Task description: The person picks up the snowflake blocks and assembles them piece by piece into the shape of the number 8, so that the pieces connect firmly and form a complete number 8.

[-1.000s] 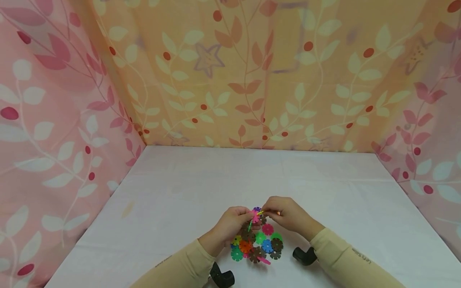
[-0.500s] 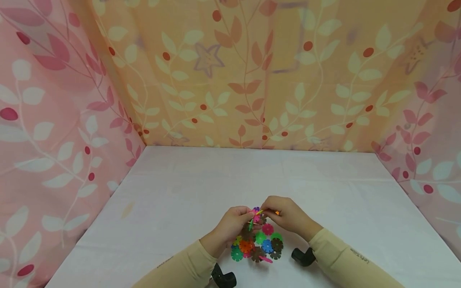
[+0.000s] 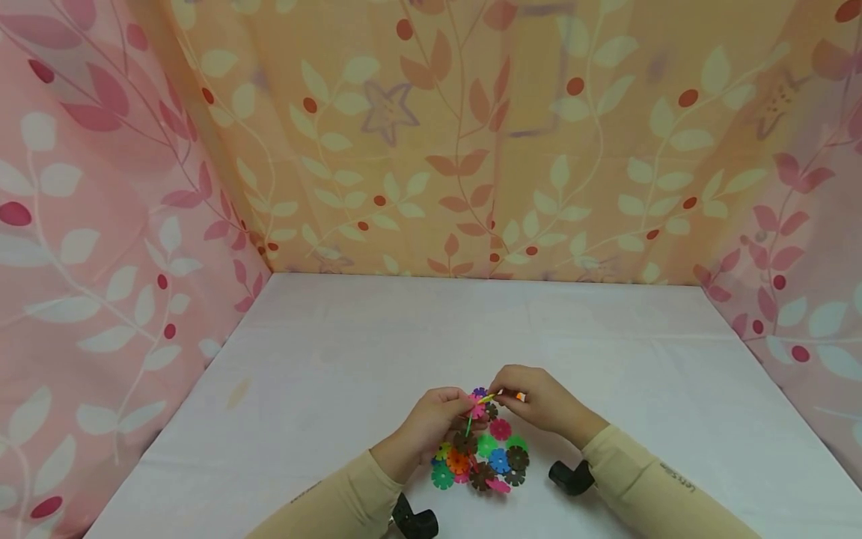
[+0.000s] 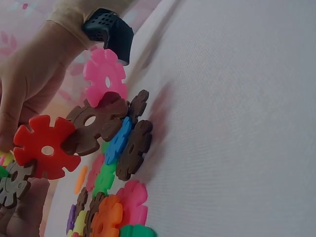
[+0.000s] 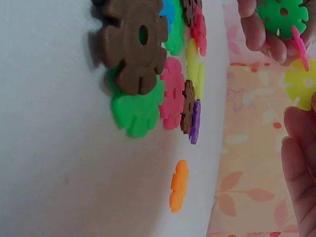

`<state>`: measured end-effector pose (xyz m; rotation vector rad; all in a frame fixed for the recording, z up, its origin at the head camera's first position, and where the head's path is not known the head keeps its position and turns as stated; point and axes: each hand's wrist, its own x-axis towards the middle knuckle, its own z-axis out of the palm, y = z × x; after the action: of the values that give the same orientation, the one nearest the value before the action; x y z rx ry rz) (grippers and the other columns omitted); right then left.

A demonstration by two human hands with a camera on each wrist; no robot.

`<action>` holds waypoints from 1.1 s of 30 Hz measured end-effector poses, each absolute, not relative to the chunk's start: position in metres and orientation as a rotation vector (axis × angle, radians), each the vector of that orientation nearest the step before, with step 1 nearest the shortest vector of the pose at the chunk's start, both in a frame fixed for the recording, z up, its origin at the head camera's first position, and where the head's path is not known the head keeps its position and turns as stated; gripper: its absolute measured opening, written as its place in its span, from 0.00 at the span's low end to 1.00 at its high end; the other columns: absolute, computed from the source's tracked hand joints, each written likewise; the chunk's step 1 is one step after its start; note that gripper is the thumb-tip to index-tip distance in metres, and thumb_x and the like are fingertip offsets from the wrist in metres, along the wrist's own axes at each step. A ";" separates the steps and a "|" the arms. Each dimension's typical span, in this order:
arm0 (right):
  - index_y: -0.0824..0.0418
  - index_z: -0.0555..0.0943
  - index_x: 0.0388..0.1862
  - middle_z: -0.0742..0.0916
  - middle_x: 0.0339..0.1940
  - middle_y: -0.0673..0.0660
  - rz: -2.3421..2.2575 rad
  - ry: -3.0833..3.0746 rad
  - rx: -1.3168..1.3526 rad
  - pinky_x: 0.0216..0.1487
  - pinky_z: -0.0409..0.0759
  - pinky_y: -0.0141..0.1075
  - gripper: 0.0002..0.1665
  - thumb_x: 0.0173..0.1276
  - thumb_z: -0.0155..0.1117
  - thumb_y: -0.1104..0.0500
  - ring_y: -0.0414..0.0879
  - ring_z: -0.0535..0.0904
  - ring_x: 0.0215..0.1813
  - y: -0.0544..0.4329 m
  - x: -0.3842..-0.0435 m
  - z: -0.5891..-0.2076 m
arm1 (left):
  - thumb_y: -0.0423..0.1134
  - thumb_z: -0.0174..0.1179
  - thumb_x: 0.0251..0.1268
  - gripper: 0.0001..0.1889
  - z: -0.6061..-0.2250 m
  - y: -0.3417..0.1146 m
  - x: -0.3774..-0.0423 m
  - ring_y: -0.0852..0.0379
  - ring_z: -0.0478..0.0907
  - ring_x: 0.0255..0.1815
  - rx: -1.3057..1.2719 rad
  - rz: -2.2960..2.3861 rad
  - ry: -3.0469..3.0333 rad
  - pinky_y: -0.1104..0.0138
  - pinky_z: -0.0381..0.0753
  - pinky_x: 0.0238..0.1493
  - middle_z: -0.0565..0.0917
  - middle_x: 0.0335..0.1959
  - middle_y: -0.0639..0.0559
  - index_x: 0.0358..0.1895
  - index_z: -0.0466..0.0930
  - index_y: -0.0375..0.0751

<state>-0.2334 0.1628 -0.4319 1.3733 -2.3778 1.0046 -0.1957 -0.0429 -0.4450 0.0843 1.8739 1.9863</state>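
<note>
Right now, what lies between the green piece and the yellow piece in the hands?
In the right wrist view, a pink piece, edge-on, lies between the green piece and the yellow piece.

Leafy orange fabric (image 3: 532, 150) backs a white table (image 3: 323, 352).

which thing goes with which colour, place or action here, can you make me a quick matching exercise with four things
1. right hand
2. loose orange disc
3. sleeves
4. table

A. beige
B. lying apart from the pile
C. pinching a yellow disc
D. white

Right pairs: 1-C, 2-B, 3-A, 4-D
</note>
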 end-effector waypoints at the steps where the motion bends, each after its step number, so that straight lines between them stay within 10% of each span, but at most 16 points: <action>1: 0.57 0.80 0.35 0.82 0.32 0.47 1.009 -2.374 1.379 0.34 0.78 0.28 0.12 0.54 0.66 0.71 0.35 0.76 0.32 0.163 -0.234 -0.432 | 0.40 0.52 0.67 0.13 -0.445 -0.043 -0.196 0.48 0.83 0.36 0.084 1.988 1.871 0.61 0.80 0.39 0.85 0.32 0.42 0.31 0.76 0.33; 33: 0.57 0.81 0.32 0.81 0.33 0.44 0.982 -2.520 1.364 0.38 0.78 0.29 0.06 0.58 0.64 0.68 0.35 0.75 0.35 0.164 -0.234 -0.433 | 0.42 0.55 0.65 0.13 -0.447 -0.045 -0.193 0.48 0.83 0.37 0.099 1.985 1.847 0.61 0.80 0.42 0.85 0.33 0.42 0.34 0.77 0.32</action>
<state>-0.2342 0.1642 -0.4329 1.3643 -2.5202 0.9816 -0.1931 -0.0449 -0.4470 0.0995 1.8467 1.9848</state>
